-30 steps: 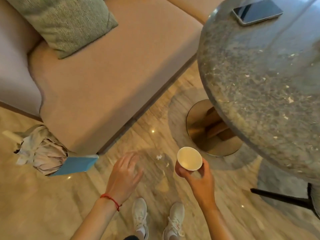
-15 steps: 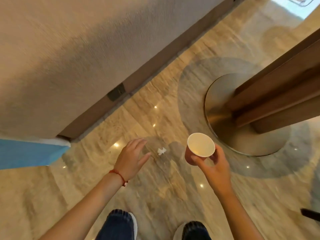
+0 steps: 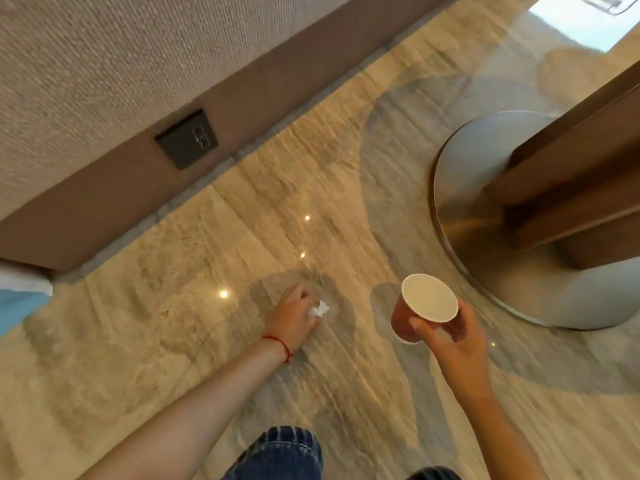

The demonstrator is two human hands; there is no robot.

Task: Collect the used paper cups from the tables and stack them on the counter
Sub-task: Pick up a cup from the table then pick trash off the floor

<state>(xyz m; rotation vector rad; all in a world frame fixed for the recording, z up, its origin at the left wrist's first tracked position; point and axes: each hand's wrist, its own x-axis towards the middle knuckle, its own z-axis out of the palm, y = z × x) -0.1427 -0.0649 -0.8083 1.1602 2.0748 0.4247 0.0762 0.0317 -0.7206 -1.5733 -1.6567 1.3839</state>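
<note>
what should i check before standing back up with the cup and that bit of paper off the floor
1. Right hand has a firm grip on the cup: ok, fingers curl round its wall.
2. Cup upright: ok, mouth faces up, slightly tilted.
3. Cup empty: cannot tell, the inside looks plain white.
4. Left hand has the scrap of paper: ok, fingertips pinch it at the floor.
5. Scrap lifted off the floor: cannot tell.
6. Headroom beside the table base: cannot tell, the tabletop is out of view.
</note>
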